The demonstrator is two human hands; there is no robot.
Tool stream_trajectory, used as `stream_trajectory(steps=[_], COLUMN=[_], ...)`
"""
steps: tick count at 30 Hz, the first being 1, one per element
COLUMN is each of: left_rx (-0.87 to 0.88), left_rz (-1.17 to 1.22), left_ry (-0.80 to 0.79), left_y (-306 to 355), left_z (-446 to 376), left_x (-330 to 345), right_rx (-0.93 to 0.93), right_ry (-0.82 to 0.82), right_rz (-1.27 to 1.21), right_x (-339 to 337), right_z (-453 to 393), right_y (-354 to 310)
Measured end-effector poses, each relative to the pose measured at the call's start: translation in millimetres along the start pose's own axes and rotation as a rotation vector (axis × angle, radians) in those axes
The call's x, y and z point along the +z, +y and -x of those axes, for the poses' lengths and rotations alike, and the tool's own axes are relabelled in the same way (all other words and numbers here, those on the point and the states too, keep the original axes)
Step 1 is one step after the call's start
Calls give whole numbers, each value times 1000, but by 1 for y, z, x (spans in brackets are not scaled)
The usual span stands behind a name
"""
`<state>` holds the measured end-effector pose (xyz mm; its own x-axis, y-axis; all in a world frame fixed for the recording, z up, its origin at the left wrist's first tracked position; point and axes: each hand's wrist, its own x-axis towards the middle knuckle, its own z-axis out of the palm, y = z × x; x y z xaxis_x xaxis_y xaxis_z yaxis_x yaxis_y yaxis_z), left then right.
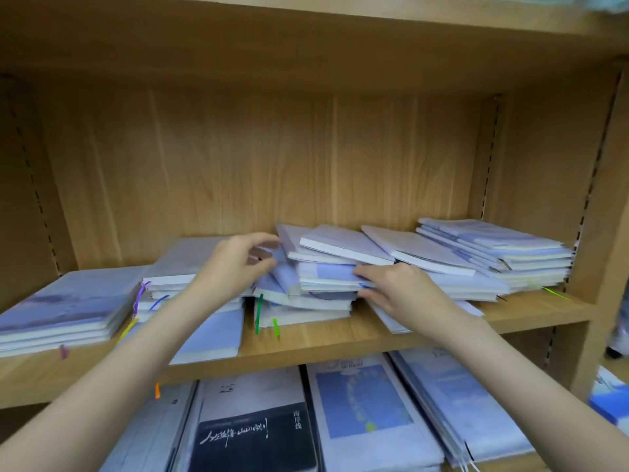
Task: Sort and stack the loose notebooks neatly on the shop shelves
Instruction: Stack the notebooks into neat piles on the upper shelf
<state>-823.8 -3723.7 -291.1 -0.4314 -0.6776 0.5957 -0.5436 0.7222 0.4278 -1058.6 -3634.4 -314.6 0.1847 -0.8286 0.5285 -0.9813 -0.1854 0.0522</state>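
Both hands point(316, 270) grip the jumbled notebooks point(323, 267), fingertips hidden between blurred covers.

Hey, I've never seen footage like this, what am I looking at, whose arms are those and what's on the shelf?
There is no machine here. A camera worn on a person's head looks down at their own bare arms. On the wooden shelf lie pale blue notebooks: a neat stack on the right and a messy middle pile. The right hand grips notebooks in that pile. The left hand, fingers curled, reaches into the pile's left side; whether it holds anything is unclear. More notebooks lie on the lower shelf.
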Motion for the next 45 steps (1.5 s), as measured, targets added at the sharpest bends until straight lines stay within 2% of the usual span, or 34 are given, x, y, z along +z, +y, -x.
stream_trajectory(steps=[1, 3, 6, 7, 8, 10, 11, 13, 16, 17, 21, 22, 24, 26, 30, 33, 37, 39, 40, 43, 44, 45], left_rx=[5, 131, 255, 245, 229, 230, 239, 230, 137, 104, -14, -31, -60, -65, -60, -152, -318, -404, -421, -401, -386, -371], left_rz=[12, -31, -48, -16, 25, 57, 53, 34, 31, 43, 44, 17, -20, -54, -207, -269, -393, -468, -486, -471, -461, -453], left_ry=[24, 17, -18, -5, 6, -14, -29, -25, -40, -36, -7, 2, 65, 197, 344, 402, 400, 375, 353, 323, 330, 340], left_y=[0, 3, 8, 10, 12, 15, 16, 19, 20, 18, 1, -3, -10, -15, -32, -60, -103, -122, -130, -146, -148, -150], left_z=[10, 22, 25, 23, 20, 14, 11, 8, 13, 17, 31, 35, 42, 51, 77, 103, 149, 172, 181, 197, 200, 202], left_x=[1, 8, 22, 24, 25, 22, 20, 14, 10, 10, 2, -1, -7, -16, -49, -80, -106, -111, -112, -111, -111, -110], right_rx=[-4, 8, 28, 61, 92, 108, 89, 69, 58, 61, -24, -23, 10, 27, -121, -254, -336, -392, -416, -468, -457, -440], right_ry=[16, 61, 259, 291, 256, 80, 41, 103, 306, 294, -49, -76, -4, 170, 595, 676, 787, 716, 627, 29, -85, -114], right_rz=[66, 90, 91, 32, -51, -182, -208, -232, -183, -146, 85, 124, 187, 159, -252, -419, -363, -269, -155, 64, 76, 71], right_x=[2, 5, 7, 5, -1, -17, -25, -38, -36, -33, -20, -21, -31, -54, -100, -99, -51, -14, 6, 60, 71, 77], right_z=[0, 2, 6, 7, 6, 1, -3, -12, -21, -23, -26, -28, -35, -46, -72, -99, -130, -144, -148, -142, -136, -132], right_y=[-1, -5, -7, -7, -6, 0, 6, 9, 4, 0, -9, -11, -22, -43, -106, -160, -234, -270, -286, -322, -327, -329])
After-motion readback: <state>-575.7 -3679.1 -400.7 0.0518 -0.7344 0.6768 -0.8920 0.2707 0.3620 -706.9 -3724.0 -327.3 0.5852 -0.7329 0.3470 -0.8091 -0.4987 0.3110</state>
